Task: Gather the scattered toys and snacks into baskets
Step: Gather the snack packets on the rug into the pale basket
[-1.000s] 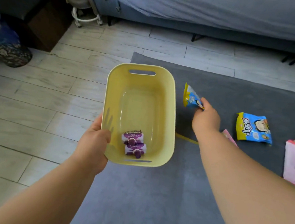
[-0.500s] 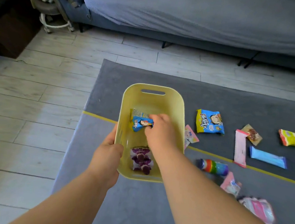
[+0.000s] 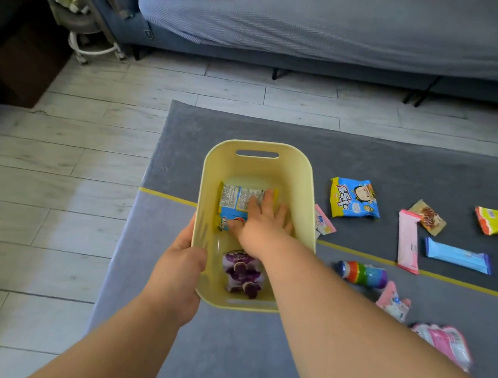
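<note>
Foil packet (image 3: 236,196), likely light and slippery (basket (image 3: 257,167), twelve o'clock end), lies under your right hand (image 3: 264,226), fingers spread; pinch its edge.

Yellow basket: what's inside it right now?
A blue snack packet lies inside the basket, the right hand flat on it; purple packets sit at the near end. Hand and forearm hide part of the basket floor.

One yellow basket (image 3: 259,159), centre frame, holds three: one blue packet (image 3: 235,199), two purple packets (image 3: 241,268). Right of frame, on the rug (image 3: 247,123): eight loose packets (image 3: 354,198), one rainbow toy (image 3: 363,274).
</note>
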Action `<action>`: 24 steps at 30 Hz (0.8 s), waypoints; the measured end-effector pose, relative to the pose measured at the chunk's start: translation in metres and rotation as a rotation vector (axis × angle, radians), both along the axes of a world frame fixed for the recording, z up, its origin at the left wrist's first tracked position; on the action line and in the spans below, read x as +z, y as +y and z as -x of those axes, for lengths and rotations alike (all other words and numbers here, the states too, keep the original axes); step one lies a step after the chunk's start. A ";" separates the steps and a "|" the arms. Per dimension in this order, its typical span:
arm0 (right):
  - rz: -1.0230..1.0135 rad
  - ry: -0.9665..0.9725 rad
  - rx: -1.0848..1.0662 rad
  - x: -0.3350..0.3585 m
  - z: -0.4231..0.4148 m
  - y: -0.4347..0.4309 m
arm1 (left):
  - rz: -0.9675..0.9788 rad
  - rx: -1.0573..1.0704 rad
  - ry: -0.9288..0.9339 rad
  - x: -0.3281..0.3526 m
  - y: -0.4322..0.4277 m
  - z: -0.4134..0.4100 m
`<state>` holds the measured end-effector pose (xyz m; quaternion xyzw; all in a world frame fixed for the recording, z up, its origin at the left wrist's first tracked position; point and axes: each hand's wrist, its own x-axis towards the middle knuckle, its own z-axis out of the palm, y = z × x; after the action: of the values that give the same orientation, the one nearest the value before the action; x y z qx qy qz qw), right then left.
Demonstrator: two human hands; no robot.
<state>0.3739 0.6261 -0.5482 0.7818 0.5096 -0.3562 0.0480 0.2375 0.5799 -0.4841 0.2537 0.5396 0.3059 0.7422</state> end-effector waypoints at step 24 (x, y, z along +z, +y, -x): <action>-0.296 -0.111 -0.336 -0.072 -0.113 -0.030 | 0.018 0.085 0.096 -0.029 0.016 -0.001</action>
<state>0.4870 0.5965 -0.6201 0.8726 0.4156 -0.2367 -0.0992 0.2386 0.5958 -0.5130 0.2382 0.5876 0.3196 0.7041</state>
